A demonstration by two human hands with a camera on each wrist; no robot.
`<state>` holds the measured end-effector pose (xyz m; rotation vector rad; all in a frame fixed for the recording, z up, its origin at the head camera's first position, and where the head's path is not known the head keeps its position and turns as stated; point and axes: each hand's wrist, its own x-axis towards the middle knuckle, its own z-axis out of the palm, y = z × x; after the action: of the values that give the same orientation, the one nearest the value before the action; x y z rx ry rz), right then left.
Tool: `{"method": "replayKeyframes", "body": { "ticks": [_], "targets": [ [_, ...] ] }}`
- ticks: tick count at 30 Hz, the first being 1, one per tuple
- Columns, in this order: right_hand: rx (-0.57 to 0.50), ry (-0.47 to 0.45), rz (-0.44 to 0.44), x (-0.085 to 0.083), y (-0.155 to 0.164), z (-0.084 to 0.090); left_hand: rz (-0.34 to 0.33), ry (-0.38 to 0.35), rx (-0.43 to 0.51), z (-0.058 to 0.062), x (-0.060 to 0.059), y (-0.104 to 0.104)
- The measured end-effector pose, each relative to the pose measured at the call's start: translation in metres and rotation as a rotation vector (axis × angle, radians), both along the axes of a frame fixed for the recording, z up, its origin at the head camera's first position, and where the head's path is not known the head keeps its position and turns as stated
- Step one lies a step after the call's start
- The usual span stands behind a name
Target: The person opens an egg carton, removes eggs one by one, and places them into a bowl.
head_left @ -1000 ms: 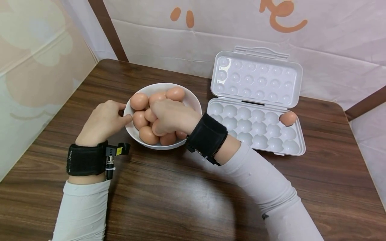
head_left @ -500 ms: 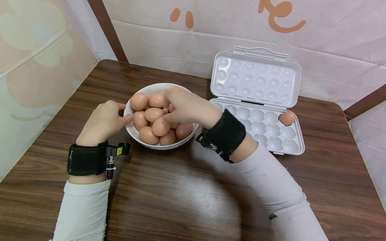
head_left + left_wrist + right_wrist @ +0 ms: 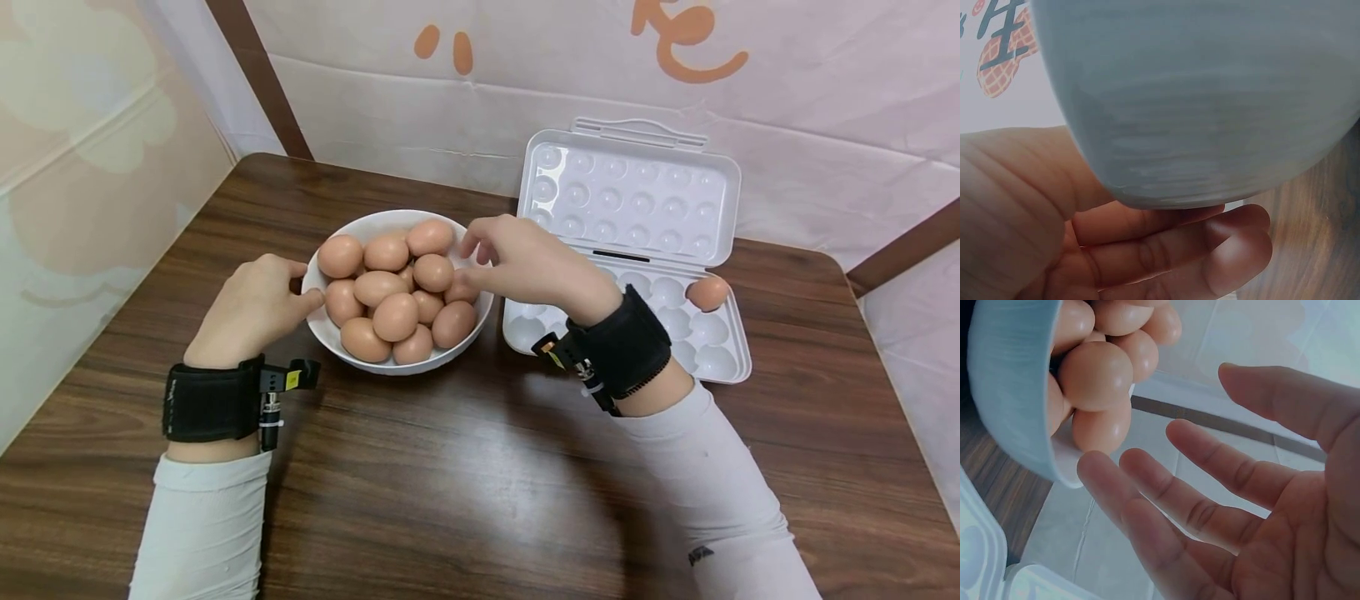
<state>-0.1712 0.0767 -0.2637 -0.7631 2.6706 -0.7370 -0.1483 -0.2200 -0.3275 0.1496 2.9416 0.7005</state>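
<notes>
A white bowl point(image 3: 397, 367) heaped with several brown eggs point(image 3: 395, 317) stands on the table. My left hand point(image 3: 251, 308) holds the bowl at its left rim, thumb over the edge and fingers against the outside. From the left wrist view, the bowl's wall point(image 3: 1210, 112) hides the thumb's end. My right hand point(image 3: 525, 262) is at the bowl's right rim, nothing in its grasp; in the right wrist view its fingers point(image 3: 1154, 475) spread loosely beside the eggs. Right of the bowl lies a white plastic egg box point(image 3: 741, 346), one egg point(image 3: 707, 293) in its back right cup.
The egg box's hinged lid point(image 3: 637, 200) stands raised at the back, near a printed fabric backdrop point(image 3: 375, 100). Another fabric panel point(image 3: 82, 208) borders the left of the dark wooden table point(image 3: 420, 492). The right forearm point(image 3: 720, 483) reaches across the table's front right.
My right hand has come up off the eggs and shifted right to the bowl's edge, its fingers loosening. The left hand keeps its place on the bowl. The view has shifted slightly.
</notes>
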Motion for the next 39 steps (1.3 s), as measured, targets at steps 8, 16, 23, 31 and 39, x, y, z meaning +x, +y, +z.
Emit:
{"method": "replayKeyframes", "body": {
  "ticks": [8,16,23,31,39],
  "targets": [
    [-0.027,0.005,-0.064,0.004,0.022,-0.006,-0.002,0.016,-0.002,0.001,0.001,-0.001],
    [-0.07,0.009,-0.126,0.004,0.049,-0.012,-0.005,0.018,-0.007,0.001,0.001,-0.002],
    [-0.094,-0.011,-0.178,0.004,0.076,-0.019,0.003,0.006,-0.008,0.003,0.001,0.0],
    [-0.118,-0.001,-0.264,0.01,0.103,-0.019,-0.014,0.012,-0.012,0.001,-0.001,0.0],
    [-0.112,-0.029,-0.356,0.013,0.137,-0.023,-0.013,0.01,-0.017,0.0,0.0,-0.004]
  ]
}}
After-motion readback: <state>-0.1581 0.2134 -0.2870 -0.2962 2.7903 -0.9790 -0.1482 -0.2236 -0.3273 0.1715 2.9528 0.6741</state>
